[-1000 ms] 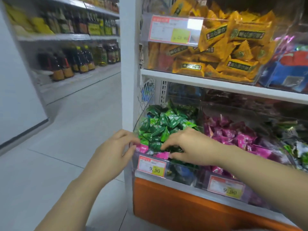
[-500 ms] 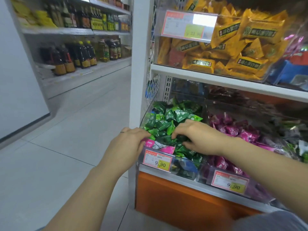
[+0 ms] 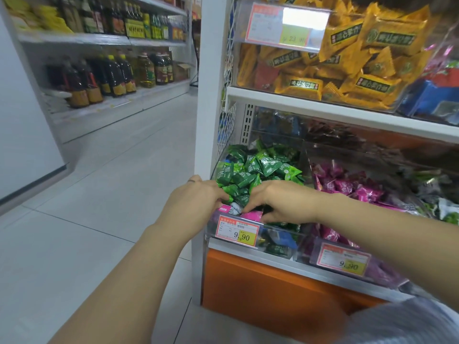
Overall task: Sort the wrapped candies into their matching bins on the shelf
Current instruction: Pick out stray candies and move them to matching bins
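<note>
Because two pink candies (image 3: pixel 250 216) lie at the very front of the green-candy bin (image 3: pixel 285 244), just behind its price tag (image 3: pixel 237 232), they look like the strays to be moved. Both hands work at that front edge. The left hand (image 3: pixel 196 202) has its fingers (image 3: pixel 216 194) curled down into the heap, tips hidden among wrappers, so I cannot tell whether it holds anything. The right hand (image 3: pixel 280 202) has its fingers (image 3: pixel 255 199) bent and spread, forefinger and thumb on either side of one pink piece; whether they already pinch it is not clear.

Green candies (image 3: pixel 253 170) are piled high behind, touching both hands. The matching pink pile (image 3: pixel 347 187) sits in the next bin to the right.

These pieces should be very light, with crinkly, slick film wrappers over a firmer core. A pinch across the body looks surer than one on the thin sealed ends, which may slip. Loose green pieces could spill over the low front wall if dragged.
</note>
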